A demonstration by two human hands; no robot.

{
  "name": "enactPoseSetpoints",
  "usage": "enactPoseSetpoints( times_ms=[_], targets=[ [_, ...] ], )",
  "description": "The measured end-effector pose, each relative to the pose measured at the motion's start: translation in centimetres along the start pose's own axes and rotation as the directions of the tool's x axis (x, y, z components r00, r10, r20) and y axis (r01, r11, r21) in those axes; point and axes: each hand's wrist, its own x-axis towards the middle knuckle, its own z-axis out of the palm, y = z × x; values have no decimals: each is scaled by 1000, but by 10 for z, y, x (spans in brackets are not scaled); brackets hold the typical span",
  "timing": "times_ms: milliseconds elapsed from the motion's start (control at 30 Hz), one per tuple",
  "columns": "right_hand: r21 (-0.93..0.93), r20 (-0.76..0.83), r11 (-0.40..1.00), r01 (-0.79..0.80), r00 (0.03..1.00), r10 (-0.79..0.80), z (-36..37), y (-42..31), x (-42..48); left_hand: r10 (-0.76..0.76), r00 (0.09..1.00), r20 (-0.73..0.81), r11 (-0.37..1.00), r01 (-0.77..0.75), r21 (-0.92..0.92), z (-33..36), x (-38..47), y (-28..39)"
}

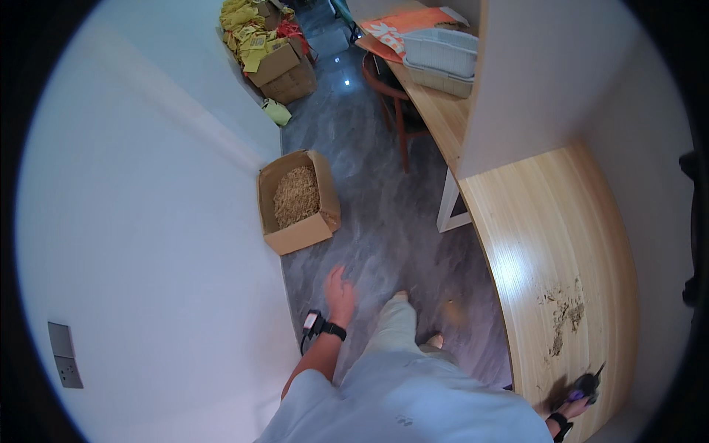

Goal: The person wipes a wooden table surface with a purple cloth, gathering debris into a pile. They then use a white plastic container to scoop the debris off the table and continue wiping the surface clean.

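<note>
My right hand (575, 408) is at the lower right over the wooden desk (543, 221), closed around a dark handheld tool (587, 383) with purple parts. A thin dark tip juts from the tool; its exact kind is hard to make out. Brown crumbs (568, 321) lie scattered on the desktop just beyond it. On the other side, my left hand (339, 296) hangs in the air above the grey floor, fingers apart and holding nothing. A black strap with a small device (313, 322) circles that wrist.
An open cardboard box (299, 235) of wood shavings (297, 196) stands against the white wall (166, 221). Farther off are a carton (288, 80) heaped with yellow items, a wooden chair (401, 127) and plastic baskets (440, 61). A white partition (532, 83) divides the desk.
</note>
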Motion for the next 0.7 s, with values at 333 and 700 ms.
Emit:
enactPoseSetpoints(
  times_ms=[333,700],
  targets=[
    [-150,109,988,44,994,-28,131,55,-61,-133,988,-78,988,126,-90,-55,67,-126],
    [-545,-5,807,229,961,-276,135,-23,-107,-240,950,-200,957,197,-214,-125,254,-225]
  ],
)
